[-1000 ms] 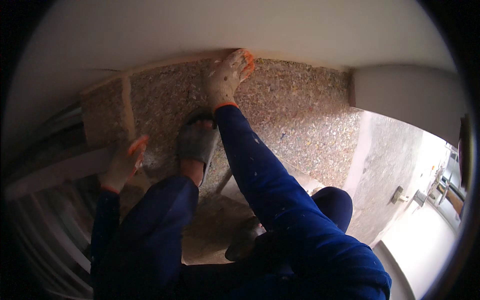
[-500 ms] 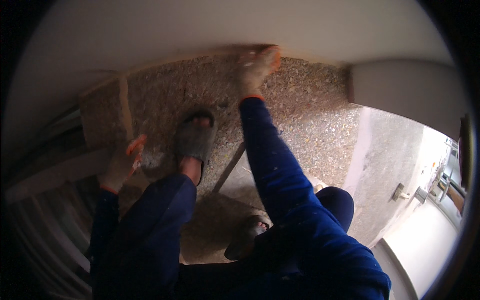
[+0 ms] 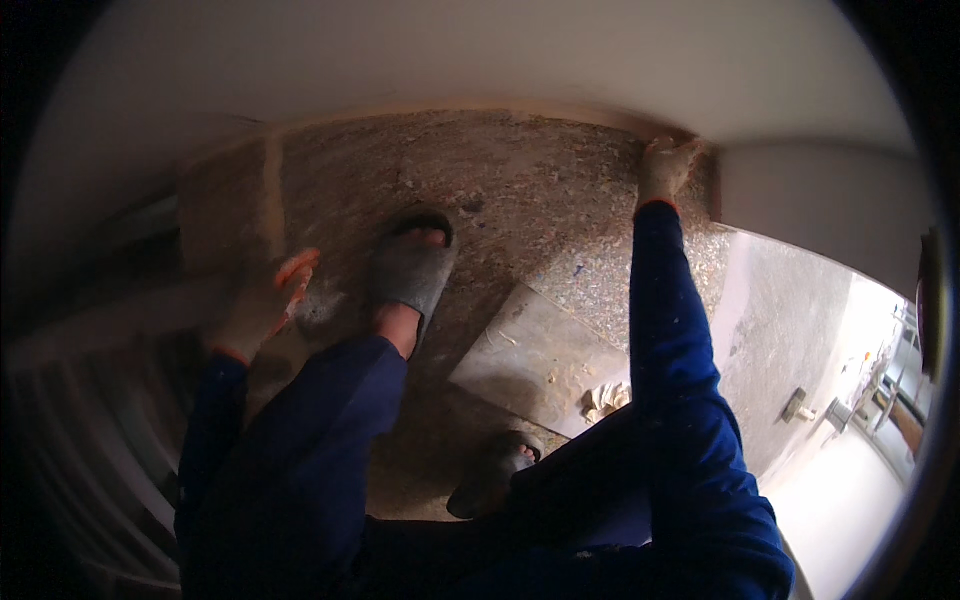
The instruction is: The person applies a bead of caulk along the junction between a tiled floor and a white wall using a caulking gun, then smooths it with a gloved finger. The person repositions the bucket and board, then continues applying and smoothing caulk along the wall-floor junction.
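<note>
My right hand (image 3: 668, 170), in a pale work glove with an orange cuff, reaches far out to the foot of the white wall (image 3: 480, 60), close to the inner corner. Its fingers are bunched against the wall's base, and whatever they hold is hidden. On the darker left side is my left hand (image 3: 262, 305), gloved with orange on the fingers. It hovers beside my left knee with its fingers apart and nothing visible in them. Between the hands lies the rough, speckled floor (image 3: 540, 190).
A grey board (image 3: 530, 350) lies on the floor, with a crumpled pale lump (image 3: 605, 400) on it. My sandalled feet (image 3: 412, 265) stand nearby. A low white wall section (image 3: 810, 190) juts out at right. A small handled tool (image 3: 797, 407) lies farther right. Ridged material (image 3: 100, 440) fills the dim left.
My right hand has swept right along the wall's base to the corner. More of the grey board and the pale lump now shows. My left hand has barely shifted.
</note>
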Demonstrator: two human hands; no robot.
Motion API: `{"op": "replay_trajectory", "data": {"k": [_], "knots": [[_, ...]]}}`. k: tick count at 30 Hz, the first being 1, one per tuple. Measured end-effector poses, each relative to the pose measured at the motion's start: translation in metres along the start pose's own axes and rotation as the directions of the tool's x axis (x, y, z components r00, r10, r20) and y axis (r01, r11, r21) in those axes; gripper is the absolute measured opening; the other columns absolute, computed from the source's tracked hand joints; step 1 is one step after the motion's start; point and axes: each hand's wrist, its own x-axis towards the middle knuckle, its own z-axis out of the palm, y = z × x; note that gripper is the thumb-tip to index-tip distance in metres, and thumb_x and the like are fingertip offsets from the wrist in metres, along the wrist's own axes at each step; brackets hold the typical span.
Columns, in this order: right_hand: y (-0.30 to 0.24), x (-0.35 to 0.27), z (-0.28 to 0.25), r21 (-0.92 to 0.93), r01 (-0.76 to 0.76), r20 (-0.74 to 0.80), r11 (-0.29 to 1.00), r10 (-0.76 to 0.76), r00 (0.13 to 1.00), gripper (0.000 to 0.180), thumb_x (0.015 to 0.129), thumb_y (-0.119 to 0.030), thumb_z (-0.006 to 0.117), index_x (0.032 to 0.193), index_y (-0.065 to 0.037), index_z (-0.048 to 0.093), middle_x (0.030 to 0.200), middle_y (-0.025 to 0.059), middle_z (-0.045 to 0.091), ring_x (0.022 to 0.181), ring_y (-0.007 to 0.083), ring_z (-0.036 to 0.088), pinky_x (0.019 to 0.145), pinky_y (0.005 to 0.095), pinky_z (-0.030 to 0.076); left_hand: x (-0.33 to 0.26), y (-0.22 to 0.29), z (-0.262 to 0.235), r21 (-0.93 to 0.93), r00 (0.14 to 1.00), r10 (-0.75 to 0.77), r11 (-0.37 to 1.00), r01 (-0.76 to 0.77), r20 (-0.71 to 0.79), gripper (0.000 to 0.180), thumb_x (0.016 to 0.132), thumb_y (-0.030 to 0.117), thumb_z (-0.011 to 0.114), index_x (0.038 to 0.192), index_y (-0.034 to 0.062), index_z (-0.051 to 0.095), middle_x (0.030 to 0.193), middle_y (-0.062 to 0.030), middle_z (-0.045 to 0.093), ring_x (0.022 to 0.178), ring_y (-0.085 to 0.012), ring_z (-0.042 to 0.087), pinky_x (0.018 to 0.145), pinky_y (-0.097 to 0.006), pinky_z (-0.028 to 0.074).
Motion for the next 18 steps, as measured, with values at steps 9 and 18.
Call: {"op": "replay_trajectory", "data": {"k": [9, 18], "knots": [[-0.051, -0.196, 0.221, -0.326, 0.358, -0.093, 0.875, -0.407, 0.909, 0.077, 0.097, -0.037, 0.059, 0.151, 0.009, 0.03, 0.142, 0.0273, 0.047, 0.137, 0.0401, 0.04, 0.121, 0.0541, 0.02, 0.0, -0.024, -0.014, -0.086, 0.992, 0.061, 0.994, -0.07, -0.111, 0.054, 0.109, 0.037, 0.049, 0.154, 0.0078, 0.042, 0.158, -0.0089, 0.041, 0.144, -0.0175, 0.039, 0.104, -0.03, 0.043], [-0.133, -0.241, 0.073, 0.046, 0.026, 0.678, 0.999, -0.05, 0.734, 0.06, 0.1, -0.028, 0.061, 0.15, -0.003, 0.04, 0.152, 0.0284, 0.041, 0.141, 0.0383, 0.041, 0.113, 0.0485, 0.036, 0.124, 0.031, 0.003, 0.981, 0.677, 0.71, 0.163, 0.11, -0.194, 0.046, 0.106, 0.03, 0.048, 0.15, 0.0179, 0.046, 0.132, -0.0172, 0.06, 0.128, -0.0288, 0.055, 0.096, -0.042, 0.052]]}}
